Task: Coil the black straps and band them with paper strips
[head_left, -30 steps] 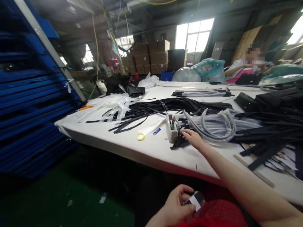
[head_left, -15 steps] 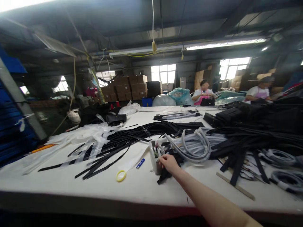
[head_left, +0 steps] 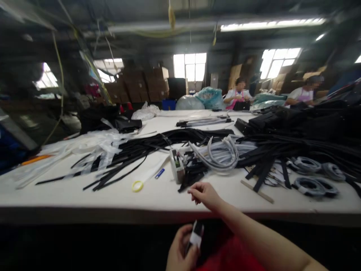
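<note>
Low at the table's front edge, my left hand point(head_left: 182, 248) is closed around a small black piece with a white band point(head_left: 195, 238); its kind is unclear. My right hand point(head_left: 205, 195) hovers over the front of the table, thumb and fingertips pinched together. Whatever they may hold is too small and blurred to make out. Just beyond it stands a grey-white tape dispenser point(head_left: 177, 169), apart from the fingers. Black strips point(head_left: 193, 177) lie beside the dispenser, with clear-wrapped curved tubes point(head_left: 222, 160) to their right.
A yellow ring point(head_left: 137, 186) and a blue box cutter point(head_left: 159, 173) lie left of the dispenser. Long black strips point(head_left: 146, 145) and white plastic film point(head_left: 96, 145) spread across the table. A flat stick point(head_left: 257, 191) and coiled tubes point(head_left: 314, 186) lie right. Two people sit beyond.
My right hand has left the tape dispenser and drawn back toward the front edge. My left hand has come into view holding the black piece. The view has tilted downward.
</note>
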Tool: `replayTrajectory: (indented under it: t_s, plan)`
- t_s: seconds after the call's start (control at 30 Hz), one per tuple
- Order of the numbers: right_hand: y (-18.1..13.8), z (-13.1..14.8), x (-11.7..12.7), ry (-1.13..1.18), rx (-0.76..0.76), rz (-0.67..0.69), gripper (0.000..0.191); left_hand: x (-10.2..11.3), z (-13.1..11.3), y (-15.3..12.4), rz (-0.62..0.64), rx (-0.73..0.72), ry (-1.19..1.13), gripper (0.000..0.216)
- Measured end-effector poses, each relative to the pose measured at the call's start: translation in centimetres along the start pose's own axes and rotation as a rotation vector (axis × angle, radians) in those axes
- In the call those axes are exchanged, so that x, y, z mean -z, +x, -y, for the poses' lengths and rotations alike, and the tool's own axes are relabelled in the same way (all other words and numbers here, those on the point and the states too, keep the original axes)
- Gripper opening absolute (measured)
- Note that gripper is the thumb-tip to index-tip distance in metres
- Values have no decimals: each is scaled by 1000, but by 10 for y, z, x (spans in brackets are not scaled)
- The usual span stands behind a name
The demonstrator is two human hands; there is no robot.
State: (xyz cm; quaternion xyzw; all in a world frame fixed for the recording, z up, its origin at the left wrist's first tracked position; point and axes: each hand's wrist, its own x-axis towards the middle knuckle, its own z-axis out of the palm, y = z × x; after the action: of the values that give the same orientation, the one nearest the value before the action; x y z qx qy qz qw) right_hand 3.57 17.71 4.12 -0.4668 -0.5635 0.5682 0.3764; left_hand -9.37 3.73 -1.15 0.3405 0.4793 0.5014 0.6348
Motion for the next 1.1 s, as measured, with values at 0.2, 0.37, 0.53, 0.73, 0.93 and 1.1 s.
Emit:
replayTrajectory:
  t_s: [0.2, 0.37, 0.53, 0.73, 0.93, 1.1]
  plan:
    - [-90, 3, 25, 0, -99, 123, 36, -17, -23, -2, 29, -184, 40, 49]
    - [-115, -5, 28, 3, -137, 164, 41, -30, -24, -5, 62, -246, 93, 43]
    - [-116, -7, 28, -10, -149, 192, 42, -31, -21, -9, 55, -303, 176, 42]
    - [-114, -10, 26, -49, -207, 237, 46, -26, -26, -17, 69, -348, 322, 41]
    - [-114, -19, 28, -18, -225, 296, 47, -34, -24, -17, -81, -337, 306, 40]
    - [-116, -21, 27, 93, -185, 310, 45, -46, -24, -17, -209, -382, 360, 34]
